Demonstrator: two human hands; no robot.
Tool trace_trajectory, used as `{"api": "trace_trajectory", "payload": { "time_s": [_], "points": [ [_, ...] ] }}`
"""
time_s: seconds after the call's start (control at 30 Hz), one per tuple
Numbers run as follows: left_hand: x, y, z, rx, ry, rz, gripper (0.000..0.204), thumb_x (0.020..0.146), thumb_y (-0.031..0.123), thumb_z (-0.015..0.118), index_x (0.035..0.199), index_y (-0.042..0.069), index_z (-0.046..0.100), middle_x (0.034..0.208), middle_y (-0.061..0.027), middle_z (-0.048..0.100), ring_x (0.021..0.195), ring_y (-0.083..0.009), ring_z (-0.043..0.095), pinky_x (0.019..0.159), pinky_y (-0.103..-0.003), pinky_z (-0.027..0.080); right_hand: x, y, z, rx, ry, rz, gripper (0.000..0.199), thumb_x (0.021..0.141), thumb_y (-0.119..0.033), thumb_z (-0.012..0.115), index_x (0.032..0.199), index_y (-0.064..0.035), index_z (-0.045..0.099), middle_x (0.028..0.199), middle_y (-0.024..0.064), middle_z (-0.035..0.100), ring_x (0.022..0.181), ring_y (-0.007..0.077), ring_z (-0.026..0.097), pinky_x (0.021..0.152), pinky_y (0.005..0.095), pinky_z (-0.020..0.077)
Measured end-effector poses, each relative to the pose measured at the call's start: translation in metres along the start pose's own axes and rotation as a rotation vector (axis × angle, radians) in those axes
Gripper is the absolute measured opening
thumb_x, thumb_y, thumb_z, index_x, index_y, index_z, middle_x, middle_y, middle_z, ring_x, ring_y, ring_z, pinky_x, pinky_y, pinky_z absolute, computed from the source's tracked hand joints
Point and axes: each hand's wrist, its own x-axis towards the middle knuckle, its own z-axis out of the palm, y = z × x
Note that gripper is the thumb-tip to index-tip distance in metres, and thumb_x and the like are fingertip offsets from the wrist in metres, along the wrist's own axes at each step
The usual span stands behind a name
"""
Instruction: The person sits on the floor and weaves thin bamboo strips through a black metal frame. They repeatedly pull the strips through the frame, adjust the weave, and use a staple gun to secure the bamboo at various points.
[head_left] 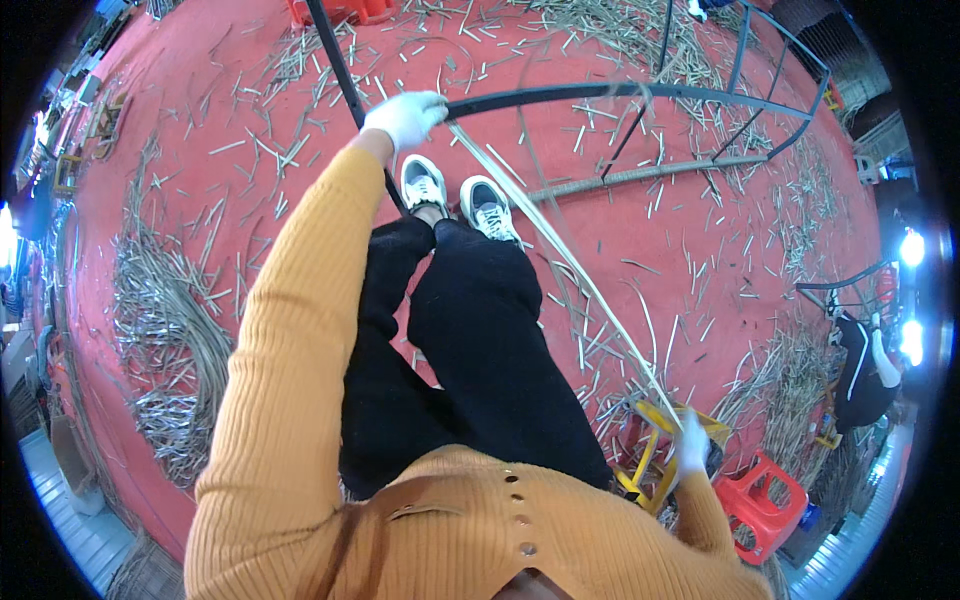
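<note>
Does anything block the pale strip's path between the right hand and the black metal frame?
Nothing visible does: the pale strip runs from the right hand to the black metal frame, near the left hand. A yellow stand shows behind.

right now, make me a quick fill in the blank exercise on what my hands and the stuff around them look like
1. The left hand and right hand both wear gloves coloured ____.
2. From near the curved dark metal frame, the long pale strip runs down to the ____ hand.
3. The plastic stool at lower right is ____.
4. Below the mustard ribbed sweater, the trousers are ____.

Missing words: white; right; red; black
</note>
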Motion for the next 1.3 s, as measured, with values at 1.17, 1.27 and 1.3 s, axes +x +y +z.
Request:
{"api": "trace_trajectory", "payload": {
  "time_s": [1.17, 1.27, 1.3],
  "points": [
    [-0.078, 0.057, 0.060, 0.330, 0.493, 0.131, 0.040, 0.086, 0.032, 0.069, 0.120, 0.013, 0.065, 0.109, -0.0064, 0.070, 0.088, -0.0300, 0.069, 0.073, -0.042, 0.052, 0.297, -0.579, -0.108, 0.751, -0.477, -0.635, 0.038, 0.096, -0.027, 0.052, 0.085, -0.0024, 0.078, 0.087, 0.0093, 0.077, 0.078, 0.0143, 0.073, 0.081, 0.0310, 0.0558],
    [-0.074, 0.058, 0.058, 0.272, 0.507, 0.158, 0.034, 0.088, 0.032, 0.068, 0.115, 0.013, 0.066, 0.100, -0.0072, 0.069, 0.085, -0.0309, 0.068, 0.071, -0.044, 0.052, 0.293, -0.581, -0.113, 0.741, -0.548, -0.553, 0.038, 0.096, -0.029, 0.053, 0.085, -0.0035, 0.079, 0.090, 0.0086, 0.078, 0.079, 0.0148, 0.073, 0.081, 0.0328, 0.0562],
    [-0.072, 0.058, 0.056, 0.241, 0.510, 0.159, 0.031, 0.088, 0.033, 0.068, 0.112, 0.013, 0.066, 0.096, -0.0076, 0.069, 0.082, -0.0309, 0.068, 0.070, -0.044, 0.052, 0.280, -0.574, -0.119, 0.714, -0.548, -0.555, 0.037, 0.096, -0.030, 0.054, 0.086, -0.0039, 0.079, 0.091, 0.0084, 0.078, 0.080, 0.0165, 0.073, 0.082, 0.0340, 0.0563]
  ]
}}
